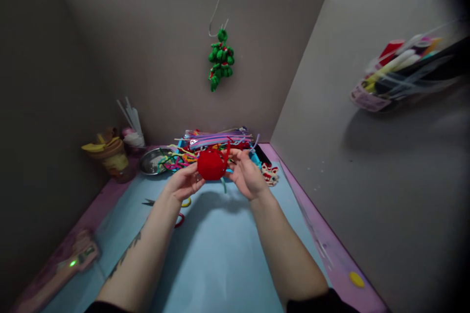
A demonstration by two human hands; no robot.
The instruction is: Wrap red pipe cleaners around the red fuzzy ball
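Observation:
Held up above the work mat is a round red ball (pixel 211 165) that looks fuzzy, with a red pipe cleaner (pixel 228 148) standing up along its right side. My left hand (pixel 184 183) grips the ball from the left and below, fingers closed on its edge. On the other side, the bent fingers of my right hand (pixel 247 175) close around the red pipe cleaner beside the ball. Behind them, a blue tray (pixel 256 158) is heaped with coloured pipe cleaners (pixel 220 139). Partly under my left forearm lie scissors (pixel 149 202) with a dark blade.
A metal bowl (pixel 149 164) and a pot-like cup (pixel 116 159) stand at the back left. A pink glue gun (pixel 79 254) with a green light lies at the front left. A green ornament (pixel 221 58) hangs before the back wall; a pen holder (pixel 374 95) juts from the right wall.

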